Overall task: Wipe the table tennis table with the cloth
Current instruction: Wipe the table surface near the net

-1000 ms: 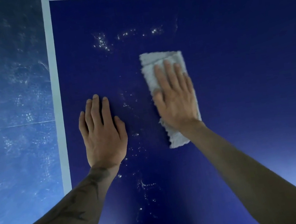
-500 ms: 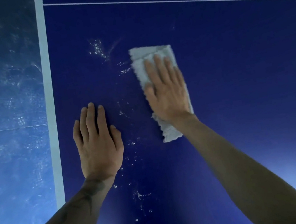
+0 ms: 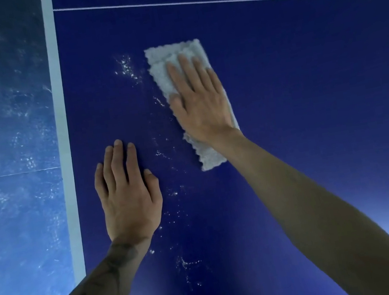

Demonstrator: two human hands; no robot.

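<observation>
Folded grey cloth (image 3: 177, 69) lies flat on the dark blue table tennis table (image 3: 307, 91), its long axis running away from the person, near the table's left side. Right hand (image 3: 200, 103) rests palm-down on the cloth — fingers straight and close together, thumb out to the left. Left hand (image 3: 127, 196) lies flat on bare table surface, nearer and to the left, fingers straight and pressed together. White specks (image 3: 126, 66) sit just left of the cloth and trail down between the hands. White edge band (image 3: 65, 142) borders the table on the left; a thin white line (image 3: 229, 1) crosses beyond the cloth.
</observation>
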